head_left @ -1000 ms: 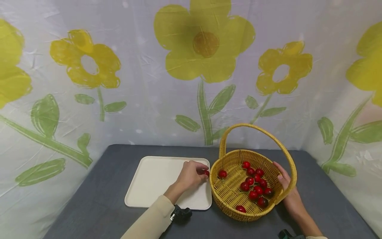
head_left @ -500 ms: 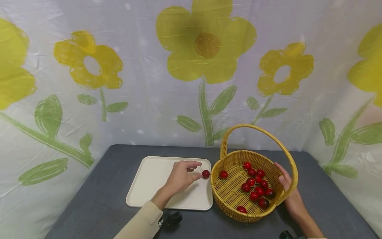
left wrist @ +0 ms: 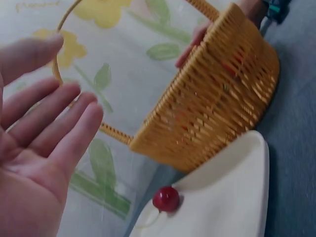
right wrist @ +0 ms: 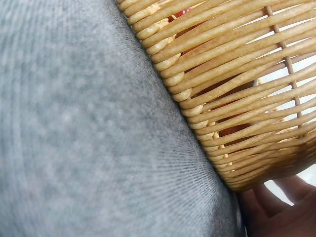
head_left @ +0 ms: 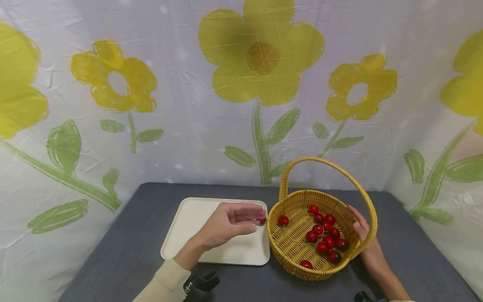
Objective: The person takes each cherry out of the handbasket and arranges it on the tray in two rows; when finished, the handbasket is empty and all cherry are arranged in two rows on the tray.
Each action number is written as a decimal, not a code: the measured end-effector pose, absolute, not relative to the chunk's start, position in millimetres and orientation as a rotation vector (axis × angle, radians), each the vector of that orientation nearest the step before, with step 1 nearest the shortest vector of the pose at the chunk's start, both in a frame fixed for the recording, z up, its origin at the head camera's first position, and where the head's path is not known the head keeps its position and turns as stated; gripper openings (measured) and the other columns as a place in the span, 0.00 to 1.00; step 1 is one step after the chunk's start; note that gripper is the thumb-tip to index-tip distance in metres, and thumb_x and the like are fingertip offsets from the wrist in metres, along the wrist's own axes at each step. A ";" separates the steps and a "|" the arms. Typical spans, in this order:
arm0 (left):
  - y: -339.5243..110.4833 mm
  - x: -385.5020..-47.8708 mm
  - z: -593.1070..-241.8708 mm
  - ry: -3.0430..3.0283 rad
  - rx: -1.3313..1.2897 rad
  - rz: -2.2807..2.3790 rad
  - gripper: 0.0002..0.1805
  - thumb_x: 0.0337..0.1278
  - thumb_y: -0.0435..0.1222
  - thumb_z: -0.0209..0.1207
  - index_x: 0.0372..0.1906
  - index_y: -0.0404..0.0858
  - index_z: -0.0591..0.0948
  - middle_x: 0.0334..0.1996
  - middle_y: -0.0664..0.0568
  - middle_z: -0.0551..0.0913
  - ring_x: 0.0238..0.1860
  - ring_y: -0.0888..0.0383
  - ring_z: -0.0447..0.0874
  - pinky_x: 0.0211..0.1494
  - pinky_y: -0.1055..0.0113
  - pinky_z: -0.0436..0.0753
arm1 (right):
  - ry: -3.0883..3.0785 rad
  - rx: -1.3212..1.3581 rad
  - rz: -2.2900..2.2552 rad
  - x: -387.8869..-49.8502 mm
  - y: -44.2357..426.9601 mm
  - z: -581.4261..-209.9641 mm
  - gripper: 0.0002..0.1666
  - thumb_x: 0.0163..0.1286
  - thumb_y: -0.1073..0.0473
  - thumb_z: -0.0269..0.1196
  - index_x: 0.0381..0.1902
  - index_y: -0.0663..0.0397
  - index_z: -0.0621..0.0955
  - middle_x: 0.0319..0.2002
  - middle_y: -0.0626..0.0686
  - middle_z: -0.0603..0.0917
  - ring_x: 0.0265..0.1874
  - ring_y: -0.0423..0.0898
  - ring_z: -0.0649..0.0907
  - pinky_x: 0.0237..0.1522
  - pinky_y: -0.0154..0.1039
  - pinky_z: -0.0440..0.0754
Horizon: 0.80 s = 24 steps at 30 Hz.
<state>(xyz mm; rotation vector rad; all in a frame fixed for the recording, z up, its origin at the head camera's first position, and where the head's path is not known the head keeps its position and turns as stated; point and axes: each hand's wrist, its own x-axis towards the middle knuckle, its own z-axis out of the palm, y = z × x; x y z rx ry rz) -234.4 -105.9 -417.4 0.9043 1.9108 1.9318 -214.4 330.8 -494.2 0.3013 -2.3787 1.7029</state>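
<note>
Tray, white and rectangular [head_left: 188, 230], lies on the dark grey counter [head_left: 124, 251]. Over it my left hand [head_left: 226, 224] is empty, fingers straight; one glossy red stemmed cherry [left wrist: 166, 199] lies by its right edge. I judge cherry transfer underway, next needing a light pinch. Rightward, a round golden wicker basket [head_left: 290, 245] holds loose red cherries [head_left: 328, 242], my right hand [head_left: 371, 254] against its side, fingers relaxed.

The wicker basket [head_left: 296, 244] can be entered from its front left, beneath the tall handle [head_left: 371, 214] arching across it. Just left of it, the raised left hand [head_left: 226, 222] and a single cherry [left wrist: 166, 199] on the white tray [head_left: 186, 228] stand in the way. The right hand [head_left: 368, 245] blocks its right wall. Behind it, a strip of desk [head_left: 130, 247] ends at hanging cloth [head_left: 181, 147].
</note>
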 end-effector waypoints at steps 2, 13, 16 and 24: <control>-101.2 -233.6 -414.5 1.838 0.979 1.904 0.27 0.69 0.32 0.72 0.70 0.32 0.83 0.66 0.35 0.87 0.66 0.47 0.89 0.65 0.58 0.89 | -2.382 0.298 1.699 -214.2 331.3 -494.0 0.32 0.94 0.51 0.37 0.90 0.43 0.56 0.85 0.57 0.61 0.70 0.21 0.69 0.60 0.16 0.70; -46.1 -236.7 -403.1 1.642 1.187 1.556 0.24 0.70 0.29 0.71 0.68 0.30 0.84 0.65 0.32 0.86 0.62 0.59 0.91 0.66 0.55 0.89 | -2.415 0.274 1.683 -213.2 332.2 -492.4 0.32 0.94 0.50 0.37 0.91 0.40 0.55 0.85 0.62 0.60 0.68 0.20 0.70 0.59 0.17 0.71; -27.5 -238.5 -399.8 1.695 1.207 1.435 0.23 0.69 0.27 0.70 0.67 0.30 0.85 0.63 0.36 0.88 0.60 0.64 0.91 0.66 0.60 0.89 | -2.415 0.280 1.687 -213.2 331.5 -492.1 0.32 0.94 0.50 0.37 0.91 0.40 0.55 0.86 0.63 0.59 0.69 0.20 0.70 0.59 0.17 0.71; 22.5 -247.0 -393.7 2.070 1.446 0.810 0.19 0.70 0.35 0.73 0.62 0.39 0.90 0.58 0.54 0.93 0.55 0.67 0.92 0.60 0.78 0.85 | -2.434 0.279 1.683 -213.0 331.6 -491.8 0.33 0.94 0.48 0.36 0.91 0.37 0.54 0.86 0.65 0.58 0.70 0.20 0.68 0.60 0.17 0.70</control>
